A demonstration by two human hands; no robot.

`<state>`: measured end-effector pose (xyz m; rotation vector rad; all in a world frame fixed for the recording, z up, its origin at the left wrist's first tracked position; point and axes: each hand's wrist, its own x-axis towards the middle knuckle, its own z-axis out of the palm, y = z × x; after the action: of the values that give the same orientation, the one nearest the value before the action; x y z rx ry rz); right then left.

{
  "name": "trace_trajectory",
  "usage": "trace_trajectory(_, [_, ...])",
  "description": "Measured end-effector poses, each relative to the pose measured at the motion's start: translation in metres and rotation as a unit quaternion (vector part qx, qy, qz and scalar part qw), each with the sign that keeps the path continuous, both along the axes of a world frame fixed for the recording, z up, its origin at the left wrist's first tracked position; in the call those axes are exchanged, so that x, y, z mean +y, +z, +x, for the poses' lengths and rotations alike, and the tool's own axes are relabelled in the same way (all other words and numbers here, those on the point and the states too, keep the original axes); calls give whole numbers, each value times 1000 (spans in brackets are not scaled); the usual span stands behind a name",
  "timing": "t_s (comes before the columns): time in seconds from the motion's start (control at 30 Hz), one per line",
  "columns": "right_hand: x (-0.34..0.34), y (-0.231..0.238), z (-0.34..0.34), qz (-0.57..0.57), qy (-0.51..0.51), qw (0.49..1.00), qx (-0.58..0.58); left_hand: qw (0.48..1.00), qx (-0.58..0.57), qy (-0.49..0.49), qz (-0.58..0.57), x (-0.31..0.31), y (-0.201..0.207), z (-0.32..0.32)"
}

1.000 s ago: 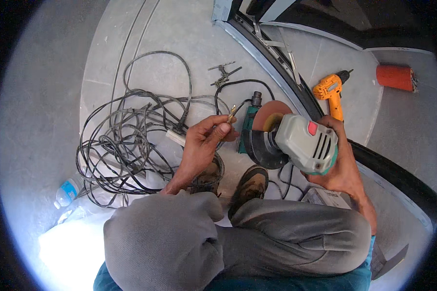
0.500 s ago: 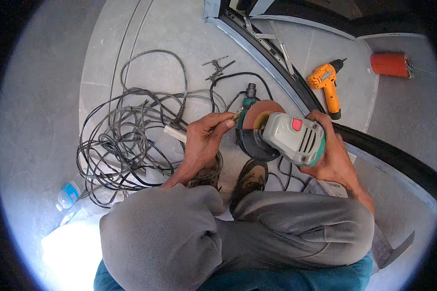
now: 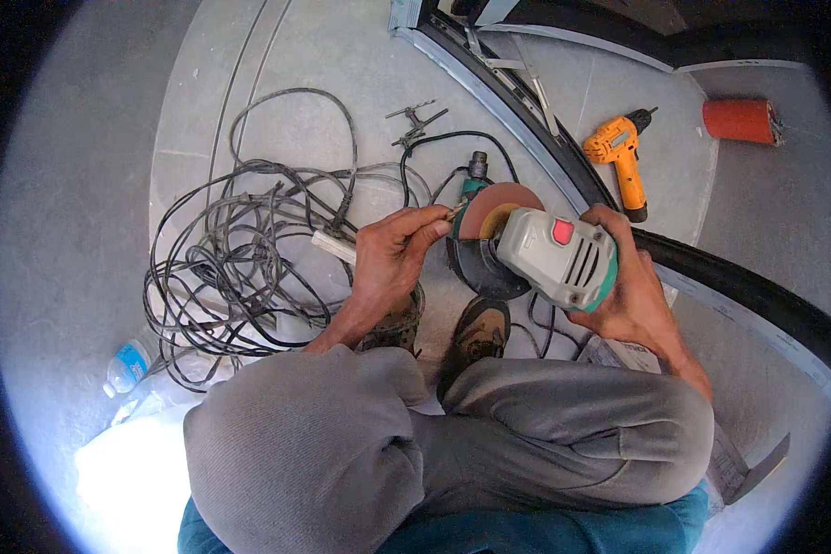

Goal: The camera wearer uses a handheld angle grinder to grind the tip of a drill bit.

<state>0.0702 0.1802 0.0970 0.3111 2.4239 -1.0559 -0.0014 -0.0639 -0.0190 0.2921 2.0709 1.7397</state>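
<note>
My right hand (image 3: 623, 277) wraps round the white and green body of an angle grinder (image 3: 549, 254). Its reddish-brown disc (image 3: 499, 209) faces up and left, above the dark guard. Between thumb and fingertips, my left hand (image 3: 392, 258) pinches a short, thin metal piece that looks like a drill bit (image 3: 456, 212). The bit's end is at the disc's left edge; whether they touch, I cannot tell. Partly hidden behind the disc is a green power tool with a metal chuck (image 3: 477, 164).
Tangled black cables (image 3: 240, 249) lie at left, near a plastic bottle (image 3: 127, 366). An orange cordless drill (image 3: 623, 162) and a red cylinder (image 3: 740, 122) lie beyond the dark frame rail (image 3: 711, 277). Thin metal pieces (image 3: 417, 123) lie ahead. My shoe (image 3: 482, 331) is below the grinder.
The bit has shifted slightly up and right against the disc's edge. The grinder is turned very slightly, with more of its disc showing. Both hands keep their holds.
</note>
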Motion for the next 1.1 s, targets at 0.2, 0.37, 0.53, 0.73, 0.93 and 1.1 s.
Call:
trace_trajectory(0.2, [2,-2,0,13,4,1000,0,999,32,-12,-20,2,-3,-2])
trace_trajectory(0.37, [3,2,-1,19,41,998,39,999,43,-12,-14,6,-2,-2])
trace_trajectory(0.53, [3,-3,0,4,36,998,46,998,36,-29,-33,3,3,-3])
trace_trajectory(0.73, [1,-3,0,11,11,1000,-15,997,11,-45,-56,2,3,-4])
trace_trajectory(0.93, [1,-4,1,9,19,1000,-2,998,4,-32,-50,2,1,-3])
trace_trajectory(1.1, [1,-5,0,16,41,998,35,999,5,-33,-42,2,-1,-2])
